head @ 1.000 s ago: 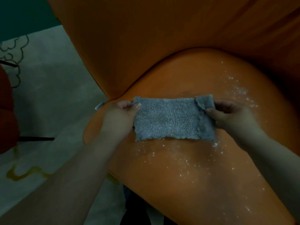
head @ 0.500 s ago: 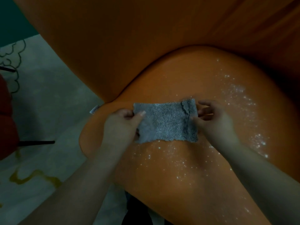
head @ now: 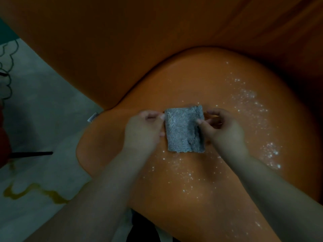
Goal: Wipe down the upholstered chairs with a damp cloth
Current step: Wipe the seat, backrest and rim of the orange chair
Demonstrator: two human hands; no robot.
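From the head camera, a grey cloth [head: 184,131] lies on the orange chair seat [head: 227,172], folded to a near-square patch whose slightly longer axis runs from the backrest [head: 157,49] toward the seat's front edge. The left hand [head: 143,131] pinches its left edge, and the right hand [head: 222,130] grips its right edge with curled fingers. White specks [head: 253,105], perhaps powder, dot the seat; to the left lies a pale patterned floor [head: 43,119], and the room is dim.

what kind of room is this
Probably a living room or lounge, though little shows: an orange upholstered chair with white specks on its seat, a pale patterned rug, and part of a red seat at left.
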